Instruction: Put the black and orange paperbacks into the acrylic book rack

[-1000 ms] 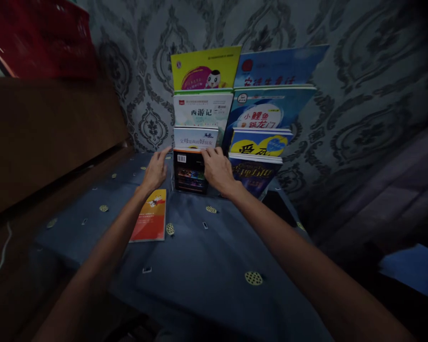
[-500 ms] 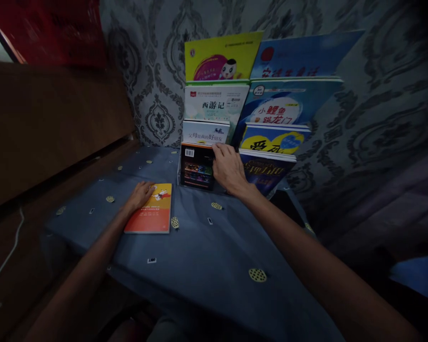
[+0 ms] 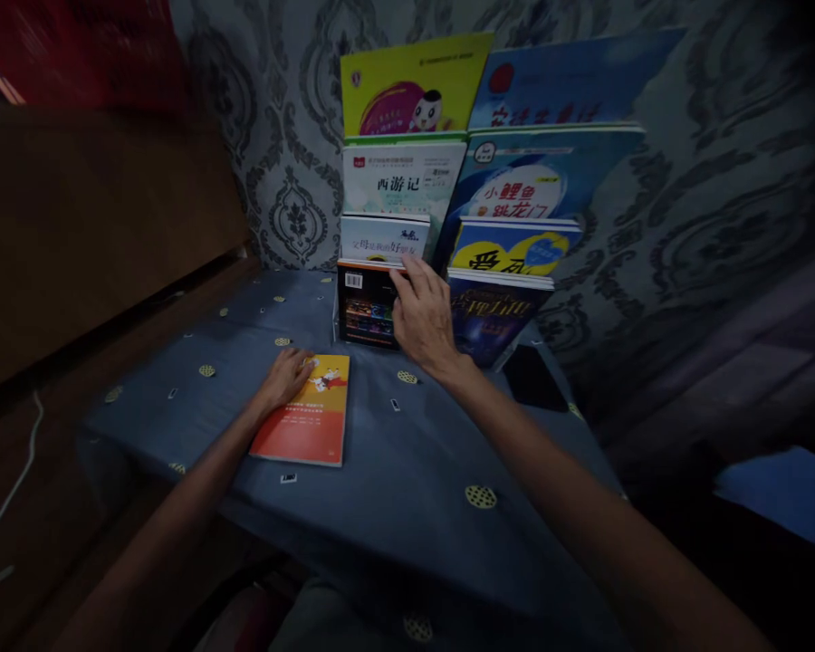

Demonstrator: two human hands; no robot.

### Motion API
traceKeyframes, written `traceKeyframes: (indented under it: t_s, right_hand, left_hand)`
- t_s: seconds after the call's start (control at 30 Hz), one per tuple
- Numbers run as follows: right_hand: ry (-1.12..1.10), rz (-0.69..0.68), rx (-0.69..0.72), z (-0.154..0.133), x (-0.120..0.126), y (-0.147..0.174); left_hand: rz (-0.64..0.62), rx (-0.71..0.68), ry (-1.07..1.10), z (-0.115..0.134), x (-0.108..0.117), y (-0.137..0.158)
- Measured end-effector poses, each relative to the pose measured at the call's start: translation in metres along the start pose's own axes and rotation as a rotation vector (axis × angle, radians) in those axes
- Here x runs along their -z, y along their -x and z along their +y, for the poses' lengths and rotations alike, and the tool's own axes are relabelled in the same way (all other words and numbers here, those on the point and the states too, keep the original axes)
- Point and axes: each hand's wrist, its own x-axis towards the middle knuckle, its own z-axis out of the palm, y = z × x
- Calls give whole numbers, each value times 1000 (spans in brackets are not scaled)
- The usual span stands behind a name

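Note:
An orange and yellow book (image 3: 312, 421) lies flat on the cloth-covered table. My left hand (image 3: 286, 378) rests over its upper left part, fingers stretched out on the cover. Ahead, books stand in tiers in a clear rack. My right hand (image 3: 425, 312) is at the right side of the black book (image 3: 367, 312) in the front left slot, hiding that side. Its fingers are apart, their tips at the book's top edge. Behind it stands a pale blue book (image 3: 373, 237), and to the right a dark blue book (image 3: 493, 317).
Taller books rise behind: a white one (image 3: 397, 177), a yellow-green one (image 3: 414, 77) and several blue ones. A flat dark object (image 3: 535, 376) lies right of the rack. Patterned wallpaper (image 3: 292, 222) backs the table (image 3: 407, 480); a brown wooden cabinet (image 3: 101, 244) stands left.
My left hand and the orange and yellow book have slid right and slightly nearer me. My right hand's fingers have straightened at the black book. The view has shifted slightly.

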Motion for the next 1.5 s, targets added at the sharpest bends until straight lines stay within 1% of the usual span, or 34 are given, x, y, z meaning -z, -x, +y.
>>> traceKeyframes:
  t_s: [0.03, 0.1, 0.2, 0.23, 0.3, 0.33, 0.4, 0.5, 0.6, 0.77, 0.87, 0.93, 1.03, 1.13, 1.23, 1.3, 1.37, 1.43, 1.5]
  right_hand:
    - [-34, -16, 8, -5, -2, 4]
    - [-125, -100, 48, -17, -12, 18]
    - [-258, -354, 124, -41, -34, 52]
    - [-279, -433, 118, -48, -42, 65]
    - [-292, -554, 62, -57, -53, 88]
    - [-292, -591, 23, -59, -57, 97]
    - [-290, -624, -56, -56, -59, 108]
    - [-288, -638, -148, -42, -55, 114]
    - [-273, -637, -201, -29, -51, 116]
    - [-242, -592, -201, -22, -51, 126]
    - [-213, -574, -209, -17, -49, 134]
    - [-194, -572, -207, -9, -46, 138]
    - [-158, -573, -212, 8, -38, 143]
    - [-117, -579, -232, 28, -28, 148]
    - [-77, -576, -273, 48, -18, 156]
    - [-48, -544, -299, 58, -13, 161]
    - [-21, -517, -302, 64, -11, 167]
    - [0, -517, -288, 64, -11, 171]
    - [20, -520, -281, 59, -11, 176]
  left_hand:
    - [-10, -15, 7, 7, -2, 0]
    - [-31, -56, 34, 22, -6, 0]
    - [-72, -115, 73, 41, -14, -2]
    - [-84, -130, 83, 46, -16, -2]
    - [-98, -155, 107, 54, -21, -3]
    - [-96, -166, 122, 56, -22, -3]
    - [-79, -183, 151, 58, -24, -3]
    - [-54, -192, 176, 58, -25, -2]
    - [-42, -192, 195, 55, -27, -1]
    - [-24, -150, 230, 50, -29, -3]
    - [-26, -113, 260, 51, -31, -5]
    - [-33, -106, 278, 57, -34, -7]
    - [-49, -122, 293, 73, -43, -13]
    - [-83, -151, 300, 91, -52, -25]
    - [-125, -177, 303, 98, -58, -39]
    - [-101, -186, 287, 93, -58, -45]
    - [-38, -173, 260, 82, -57, -46]
    - [13, -131, 245, 69, -54, -42]
    - [12, -91, 247, 56, -50, -34]
